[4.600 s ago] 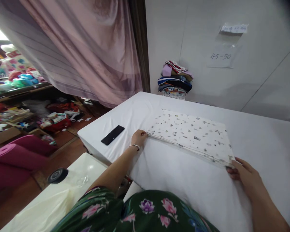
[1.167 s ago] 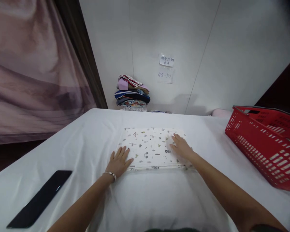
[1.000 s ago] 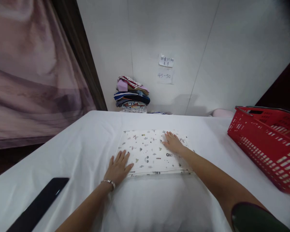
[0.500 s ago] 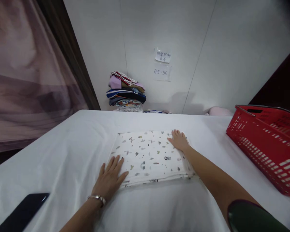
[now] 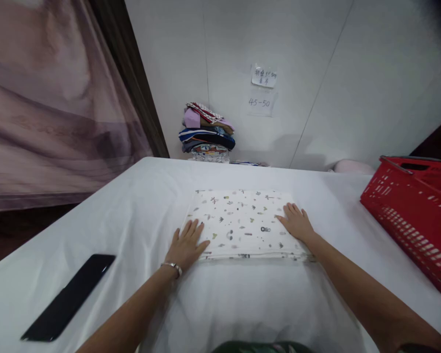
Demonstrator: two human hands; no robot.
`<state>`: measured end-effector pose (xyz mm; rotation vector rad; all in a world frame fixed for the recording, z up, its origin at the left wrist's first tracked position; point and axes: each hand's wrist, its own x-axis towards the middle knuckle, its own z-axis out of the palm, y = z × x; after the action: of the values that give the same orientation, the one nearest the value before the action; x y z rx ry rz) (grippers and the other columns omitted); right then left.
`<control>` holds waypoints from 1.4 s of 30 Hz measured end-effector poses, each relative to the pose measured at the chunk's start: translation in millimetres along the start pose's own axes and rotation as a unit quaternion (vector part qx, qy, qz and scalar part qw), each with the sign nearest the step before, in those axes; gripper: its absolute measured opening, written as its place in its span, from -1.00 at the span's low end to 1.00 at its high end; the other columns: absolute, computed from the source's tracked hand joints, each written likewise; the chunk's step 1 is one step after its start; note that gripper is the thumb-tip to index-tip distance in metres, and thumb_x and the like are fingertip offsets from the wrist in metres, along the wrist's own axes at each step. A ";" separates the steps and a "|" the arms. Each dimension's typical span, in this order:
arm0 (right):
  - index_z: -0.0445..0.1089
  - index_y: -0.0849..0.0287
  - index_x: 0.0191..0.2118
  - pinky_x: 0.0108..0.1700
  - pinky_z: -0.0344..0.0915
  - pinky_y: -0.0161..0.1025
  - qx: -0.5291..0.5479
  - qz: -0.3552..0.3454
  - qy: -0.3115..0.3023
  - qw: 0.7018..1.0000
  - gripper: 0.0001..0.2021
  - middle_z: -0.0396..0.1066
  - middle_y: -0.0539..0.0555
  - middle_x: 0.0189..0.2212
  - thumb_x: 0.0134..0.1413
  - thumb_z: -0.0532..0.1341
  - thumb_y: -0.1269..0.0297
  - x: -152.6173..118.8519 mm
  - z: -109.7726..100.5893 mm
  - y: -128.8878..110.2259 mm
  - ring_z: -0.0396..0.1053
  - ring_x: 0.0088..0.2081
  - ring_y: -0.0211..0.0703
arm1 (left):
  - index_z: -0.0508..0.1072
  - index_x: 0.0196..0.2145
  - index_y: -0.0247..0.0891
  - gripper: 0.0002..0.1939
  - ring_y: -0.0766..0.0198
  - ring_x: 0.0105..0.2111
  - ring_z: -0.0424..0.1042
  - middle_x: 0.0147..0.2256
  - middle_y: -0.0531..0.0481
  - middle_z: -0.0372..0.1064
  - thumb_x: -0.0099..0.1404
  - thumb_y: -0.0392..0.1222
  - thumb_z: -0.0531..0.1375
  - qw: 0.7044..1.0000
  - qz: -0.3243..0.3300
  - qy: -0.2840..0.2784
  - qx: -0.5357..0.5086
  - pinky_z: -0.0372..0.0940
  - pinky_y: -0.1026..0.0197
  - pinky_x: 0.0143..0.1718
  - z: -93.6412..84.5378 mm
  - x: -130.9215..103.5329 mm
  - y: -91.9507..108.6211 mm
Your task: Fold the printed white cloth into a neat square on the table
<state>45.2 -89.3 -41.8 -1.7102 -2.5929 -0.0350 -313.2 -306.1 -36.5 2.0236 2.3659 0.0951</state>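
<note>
A folded white cloth point(image 5: 238, 220) with small printed plants, rainbows and other motifs lies flat on the white-covered table point(image 5: 139, 206). Its layered folded edge faces me. My left hand point(image 5: 186, 245), with a silver bracelet at the wrist, rests flat on the cloth's near left side, fingers spread. On the right side edge lies my right hand point(image 5: 297, 223), also flat with fingers apart. Neither hand grips the fabric.
A black phone point(image 5: 69, 296) lies at the left. A red plastic basket point(image 5: 411, 220) stands on the right. Beyond the far edge, a stack of folded fabrics point(image 5: 208, 135) sits against the wall, below two paper notes point(image 5: 263, 77). A pink curtain point(image 5: 59, 108) hangs left.
My right hand has slid along the cloth's right side from the far corner toward me. My left hand stays at the left edge. The head view has shifted, showing more of the phone.
</note>
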 end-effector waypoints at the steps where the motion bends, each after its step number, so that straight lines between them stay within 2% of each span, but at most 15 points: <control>1: 0.04 0.28 0.23 0.22 -0.22 0.08 0.008 0.001 -0.003 1.000 -0.36 -0.12 0.22 0.28 0.18 -0.18 -0.06 -5.5 0.8 2.3 -0.23 0.29 0.04 | 0.04 0.24 -0.16 -0.37 0.05 0.27 -0.21 0.28 -0.05 -0.17 0.29 0.15 -0.10 1.000 0.001 0.000 0.002 -0.17 -0.18 0.19 0.0 0.0 0.3; 4: 0.09 0.27 0.20 0.21 -0.17 0.11 0.047 0.007 -0.002 0.999 -0.41 -0.08 0.22 0.27 0.19 -0.15 0.00 -12.4 -1.7 3.7 -0.19 0.28 0.05 | 0.03 0.24 -0.16 -0.36 0.06 0.28 -0.22 0.28 -0.05 -0.19 0.29 0.17 -0.12 1.000 -0.003 -0.006 -0.002 -0.18 -0.18 0.19 -0.9 0.0 1.8; 8: 0.17 0.25 0.16 0.23 -0.16 0.06 0.168 0.017 0.055 0.984 -0.47 -0.03 0.22 0.25 0.16 -0.04 0.06 -14.7 -8.8 7.7 -0.16 0.27 0.05 | 0.01 0.24 -0.17 -0.36 0.08 0.28 -0.24 0.29 -0.04 -0.21 0.30 0.17 -0.13 1.000 -0.005 -0.016 -0.014 -0.18 -0.17 0.20 -3.8 -0.6 3.4; 11: 0.27 0.25 0.09 0.19 -0.01 -0.05 0.307 0.119 0.081 0.941 -0.54 0.16 0.22 0.16 0.09 0.05 0.17 -18.7 -13.8 22.6 0.06 0.19 0.01 | 0.03 0.24 -0.16 -0.37 0.07 0.28 -0.23 0.29 -0.04 -0.20 0.30 0.16 -0.11 1.000 -0.006 -0.012 -0.013 -0.16 -0.16 0.19 -5.0 -1.0 4.2; 13: 0.35 0.27 -0.01 0.05 0.20 -0.09 0.356 0.185 0.080 0.912 -0.60 0.37 0.24 -0.02 0.05 0.06 0.24 -21.0 -16.5 33.9 0.30 0.01 -0.01 | 0.04 0.24 -0.15 -0.38 0.07 0.28 -0.23 0.28 -0.04 -0.19 0.30 0.14 -0.10 1.000 -0.010 -0.007 -0.010 -0.16 -0.16 0.19 -5.2 -0.8 4.4; 15: 0.42 0.28 -0.13 -0.18 0.35 -0.19 0.378 0.207 0.070 0.900 -0.67 0.48 0.20 -0.25 0.03 0.05 0.28 -21.3 -18.0 41.7 0.43 -0.24 -0.10 | 0.04 0.24 -0.17 -0.38 0.07 0.28 -0.23 0.28 -0.05 -0.18 0.30 0.12 -0.10 1.000 -0.011 -0.007 -0.007 -0.16 -0.16 0.19 -5.4 -0.2 4.0; 17: 0.46 0.29 -0.26 -0.38 0.34 -0.31 0.402 0.210 0.059 0.889 -0.73 0.48 0.13 -0.43 0.01 0.06 0.30 -18.8 -18.3 44.6 0.42 -0.43 -0.20 | 0.03 0.24 -0.18 -0.39 0.07 0.28 -0.23 0.28 -0.05 -0.19 0.30 0.10 -0.11 1.000 -0.009 -0.008 -0.005 -0.15 -0.16 0.19 -5.8 0.5 3.2; 19: 0.47 0.29 -0.36 -0.48 0.28 -0.36 0.415 0.208 0.050 0.884 -0.75 0.45 0.09 -0.54 0.00 0.08 0.29 -13.8 -17.6 44.2 0.37 -0.53 -0.25 | 0.01 0.25 -0.19 -0.39 0.08 0.28 -0.24 0.29 -0.04 -0.20 0.31 0.09 -0.12 1.000 -0.006 -0.011 -0.002 -0.14 -0.16 0.19 -6.0 1.1 2.1; 23: 0.47 0.28 -0.42 -0.50 0.20 -0.36 0.406 0.200 0.042 0.891 -0.73 0.41 0.05 -0.60 0.00 0.09 0.22 -2.2 -15.8 43.6 0.33 -0.53 -0.23 | -0.02 0.26 -0.18 -0.38 0.09 0.28 -0.25 0.29 -0.02 -0.23 0.30 0.08 -0.13 1.000 -0.006 -0.015 0.011 -0.13 -0.15 0.18 -3.9 2.9 -1.4; 28: 0.45 0.21 -0.41 -0.35 0.16 -0.34 0.358 0.192 0.054 0.912 -0.79 0.47 0.10 -0.38 -0.06 0.18 0.17 3.9 -13.7 45.4 0.36 -0.33 -0.16 | -0.04 0.26 -0.18 -0.38 0.10 0.28 -0.26 0.29 -0.02 -0.24 0.30 0.06 -0.13 1.000 0.001 -0.012 0.027 -0.11 -0.13 0.18 1.8 5.1 -7.5; 36: 0.37 0.14 -0.36 -0.37 0.08 -0.35 0.318 0.198 0.059 0.925 -0.81 0.44 0.02 -0.39 0.02 0.15 0.14 -7.7 -14.8 32.7 0.32 -0.36 -0.22 | -0.05 0.26 -0.18 -0.37 0.12 0.28 -0.25 0.29 -0.02 -0.22 0.28 0.04 -0.15 0.999 0.002 -0.020 0.036 -0.11 -0.10 0.18 2.3 6.3 -12.6; 42: 0.37 0.14 -0.33 -0.35 0.04 -0.33 0.288 0.174 0.056 0.940 -0.84 0.44 0.06 -0.36 0.06 0.12 0.20 -14.9 -22.5 27.2 0.31 -0.30 -0.18 | -0.08 0.27 -0.17 -0.37 0.16 0.29 -0.29 0.30 0.00 -0.25 0.29 0.05 -0.18 0.999 0.013 -0.016 0.045 -0.13 -0.08 0.20 9.2 8.4 -21.4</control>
<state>76.4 -93.1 -19.9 -1.8125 -1.9077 0.5592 -335.0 -300.8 -46.9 2.0768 2.3660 -0.0435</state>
